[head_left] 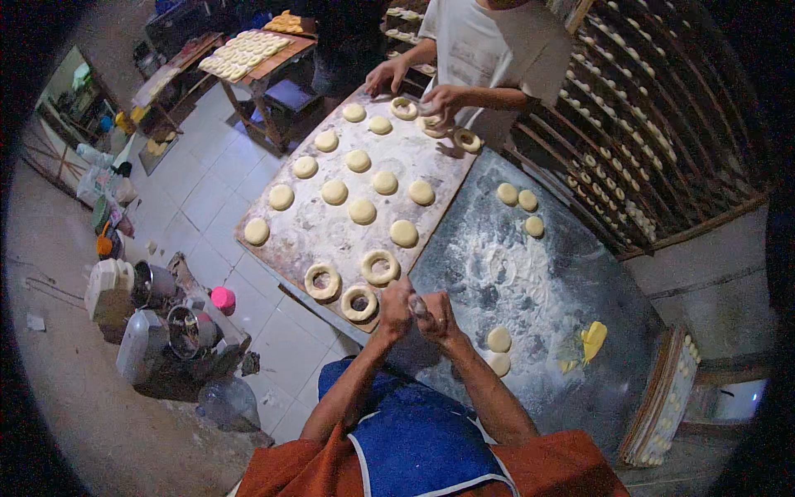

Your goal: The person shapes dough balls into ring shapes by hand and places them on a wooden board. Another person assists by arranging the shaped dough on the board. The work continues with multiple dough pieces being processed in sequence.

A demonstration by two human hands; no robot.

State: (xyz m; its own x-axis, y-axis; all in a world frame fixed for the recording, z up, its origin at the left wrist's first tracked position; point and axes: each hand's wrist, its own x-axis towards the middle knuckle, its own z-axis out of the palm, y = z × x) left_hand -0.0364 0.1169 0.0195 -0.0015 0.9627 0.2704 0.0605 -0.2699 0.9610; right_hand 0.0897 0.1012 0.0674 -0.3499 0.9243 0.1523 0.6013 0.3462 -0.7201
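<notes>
My left hand point(397, 308) and my right hand point(437, 316) are closed and pressed close together at the near edge of a floured board point(315, 219). Something pale shows between them, but the fingers hide what it is. Just beyond and left of my hands, three dough rings lie on the board: one dough ring point(358, 303) nearest, another point(323, 282) to its left, a third point(379, 267) to its upper right. Several flat dough rounds point(362, 211) are spread over the rest of the board. To my right, two dough rounds point(498, 340) lie on the dark, floured table point(464, 273).
Across the board, another person's hand point(443, 103) is at a dough ring, near two more rings. Three rounds point(527, 199) and a yellow scraper-like piece point(593, 340) lie on the table. Racks of dough point(613, 166) stand right; pots and jugs point(157, 331) sit left.
</notes>
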